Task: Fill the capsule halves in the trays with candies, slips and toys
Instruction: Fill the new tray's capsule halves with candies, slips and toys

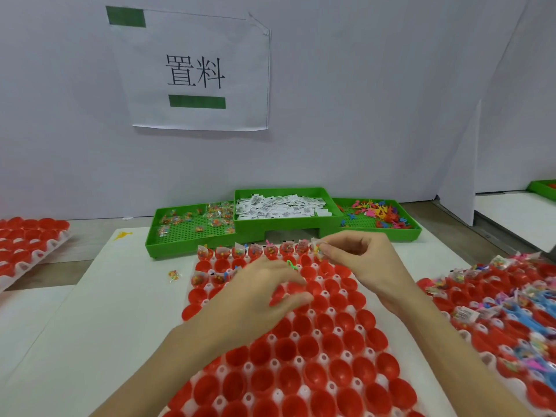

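Red plastic capsule halves (301, 341) sit open side up in the white moulded tray (301, 361) in front of me, and from the head view, the only one I have, most of them are bare. Only the row along the tray's far edge is filled (255, 249), plus a few cups at the left end of a row nearer me.

My right hand (361, 260) hovers over the far right corner of that tray, thumb and forefinger pinching a small clear packet of coloured candies (317, 246) above the last cup of the far row. My left hand (264, 291) lies fingers down on the cups in the upper middle, curled loosely; a thin green rubbery toy (292, 264) pokes out by its knuckles, though I cannot tell whether the fingers truly grip it.

Supplies wait in three green perforated plastic bins along the bench's far edge: candy packets (192, 227), white printed slips (279, 207), bright toys (379, 213).

Risks, as I judge them: the packet is slippery and light, so a loose release could drop it into a neighbouring cup or off the corner; one packet (175, 275) already lies on the bench left of the tray. My resting left hand could also nudge the filled cups beside it and spill them.
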`<state>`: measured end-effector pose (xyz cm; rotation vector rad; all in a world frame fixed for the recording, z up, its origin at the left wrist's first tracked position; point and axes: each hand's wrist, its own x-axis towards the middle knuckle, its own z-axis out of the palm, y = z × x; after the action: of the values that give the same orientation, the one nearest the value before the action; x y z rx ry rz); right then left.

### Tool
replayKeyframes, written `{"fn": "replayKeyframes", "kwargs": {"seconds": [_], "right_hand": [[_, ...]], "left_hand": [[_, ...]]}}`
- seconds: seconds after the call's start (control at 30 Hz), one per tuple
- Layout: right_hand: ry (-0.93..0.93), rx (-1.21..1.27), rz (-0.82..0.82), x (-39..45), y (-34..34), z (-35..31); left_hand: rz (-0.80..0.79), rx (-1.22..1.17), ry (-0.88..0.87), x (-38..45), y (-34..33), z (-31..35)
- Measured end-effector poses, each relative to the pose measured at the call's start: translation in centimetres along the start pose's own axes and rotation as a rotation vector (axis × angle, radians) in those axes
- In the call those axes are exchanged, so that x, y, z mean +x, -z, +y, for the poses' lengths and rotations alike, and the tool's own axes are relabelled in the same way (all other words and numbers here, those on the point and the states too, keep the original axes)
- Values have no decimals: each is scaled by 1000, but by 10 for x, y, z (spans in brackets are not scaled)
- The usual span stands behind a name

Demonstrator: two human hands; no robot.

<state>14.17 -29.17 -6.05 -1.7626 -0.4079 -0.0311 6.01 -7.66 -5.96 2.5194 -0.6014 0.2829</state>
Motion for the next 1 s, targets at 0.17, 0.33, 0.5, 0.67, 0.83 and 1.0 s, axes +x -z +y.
{"fn": "replayKeyframes", "kwargs": {"seconds": [0.17, 0.33, 0.5, 0.67, 0.83, 1.0], "right_hand": [[18, -244, -19, 9, -10, 22], [101, -382, -50, 12, -21, 26], [177, -492, -48, 15, -25, 24], [194, -611, -56, 15, -27, 25], [103, -641, -71, 19, -28, 22], [74, -615, -138, 20, -20, 16]], "left_hand": [[-325, 272, -59, 2, -19, -4], [-298, 326, -97, 0, -24, -5], [-302, 331, -114, 0, -24, -7], [-332, 321, -109, 1, -22, -8], [-351, 324, -98, 1, -21, -7], [-361, 322, -96, 2, -20, -6]]}}
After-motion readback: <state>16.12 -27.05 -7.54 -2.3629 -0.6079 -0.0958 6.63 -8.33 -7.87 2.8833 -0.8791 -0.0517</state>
